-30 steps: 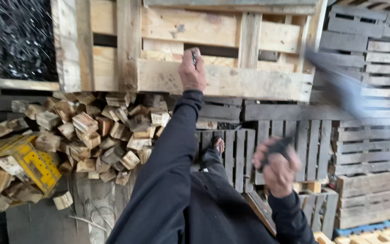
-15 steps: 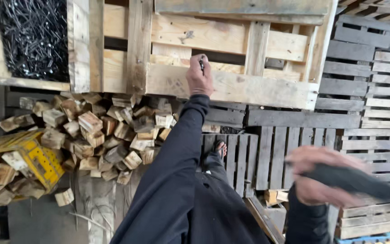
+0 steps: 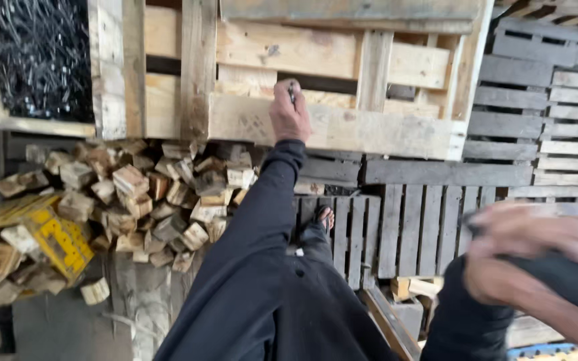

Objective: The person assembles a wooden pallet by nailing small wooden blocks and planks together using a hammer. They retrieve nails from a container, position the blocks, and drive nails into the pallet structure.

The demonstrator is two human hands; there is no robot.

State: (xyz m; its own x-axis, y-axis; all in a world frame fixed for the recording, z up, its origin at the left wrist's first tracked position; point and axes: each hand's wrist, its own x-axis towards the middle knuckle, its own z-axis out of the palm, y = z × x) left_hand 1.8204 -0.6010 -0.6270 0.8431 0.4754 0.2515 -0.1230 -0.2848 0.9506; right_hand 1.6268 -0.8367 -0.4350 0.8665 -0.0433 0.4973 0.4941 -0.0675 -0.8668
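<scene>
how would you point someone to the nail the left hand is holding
Find the pale wooden pallet standing across the top of the view, above the heap of wood blocks. Follow the dark sleeve up to the left hand pressed on the pallet's lower board. The nail is the thin dark pin between its fingertips, the only one upright against the wood, apart from the loose black pile at top left.

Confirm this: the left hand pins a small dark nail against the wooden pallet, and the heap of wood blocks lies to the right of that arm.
Not quite. The head view shows the left hand pinning a small dark nail against the wooden pallet, but the heap of wood blocks lies to the left of that arm, not the right.
</scene>
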